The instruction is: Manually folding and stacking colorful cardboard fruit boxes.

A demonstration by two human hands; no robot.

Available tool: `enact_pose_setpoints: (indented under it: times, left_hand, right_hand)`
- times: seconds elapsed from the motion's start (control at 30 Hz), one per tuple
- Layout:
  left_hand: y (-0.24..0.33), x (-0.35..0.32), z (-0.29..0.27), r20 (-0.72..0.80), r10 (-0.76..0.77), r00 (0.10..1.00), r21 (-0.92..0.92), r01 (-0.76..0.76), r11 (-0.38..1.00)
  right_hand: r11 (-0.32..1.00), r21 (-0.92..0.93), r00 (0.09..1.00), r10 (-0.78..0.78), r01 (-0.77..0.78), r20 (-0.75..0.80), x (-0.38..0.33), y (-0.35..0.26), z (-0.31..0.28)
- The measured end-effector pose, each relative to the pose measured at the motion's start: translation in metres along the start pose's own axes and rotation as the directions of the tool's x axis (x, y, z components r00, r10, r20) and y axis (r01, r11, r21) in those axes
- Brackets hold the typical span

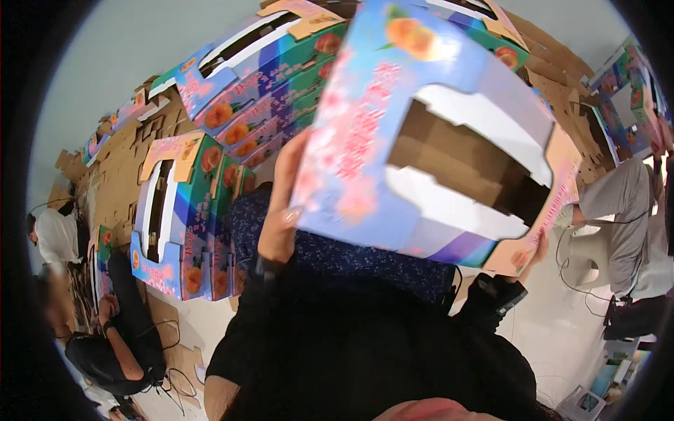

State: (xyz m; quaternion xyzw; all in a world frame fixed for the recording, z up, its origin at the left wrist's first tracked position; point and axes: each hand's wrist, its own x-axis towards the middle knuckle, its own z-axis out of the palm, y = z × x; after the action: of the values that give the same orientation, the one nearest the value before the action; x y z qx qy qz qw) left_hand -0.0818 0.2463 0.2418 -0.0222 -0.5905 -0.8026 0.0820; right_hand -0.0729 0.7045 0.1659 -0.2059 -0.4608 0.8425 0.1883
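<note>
I hold a printed cardboard fruit box (435,77) up in front of me, tilted, with its cut-out top facing me. It is pink, blue and purple with peach and blossom pictures. Through the opening its bare brown inside shows, and I see nothing in it. My left hand (281,214) grips the box's left side, thumb near the lower corner and the other fingers partly hidden behind it. On the lower right side my right hand (537,256) holds the box by its orange end; most of its fingers are hidden.
Similar boxes stand in a stack (260,91) at the far left, with another stack (186,217) nearer. Flattened brown cardboard (116,182) lies behind them. A person (119,344) sits at the left; a person in grey trousers (618,217) is at the right. Cables (565,274) hang at the right.
</note>
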Motion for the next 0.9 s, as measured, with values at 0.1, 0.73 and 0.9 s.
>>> enact_pose_setpoints:
  times: [0.1, 0.73, 0.9]
  left_hand:
    - [0.014, 0.065, 0.058, 0.435, 0.145, 0.889, 0.083, -0.2, 0.976]
    - [-0.197, 0.074, 0.184, 0.718, 0.084, 0.691, 0.489, -0.587, 0.646]
    - [-0.198, 0.073, 0.18, 0.714, 0.089, 0.694, 0.468, -0.568, 0.677]
  right_hand:
    - [0.943, 0.148, 0.795, 0.16, -0.298, 0.585, 0.011, -0.045, -0.048]
    - [0.932, 0.067, 0.925, -0.341, 0.356, -0.168, 0.136, -0.11, -0.006]
    - [0.961, -0.05, 0.911, -0.274, 0.272, -0.307, 0.135, -0.109, 0.014]
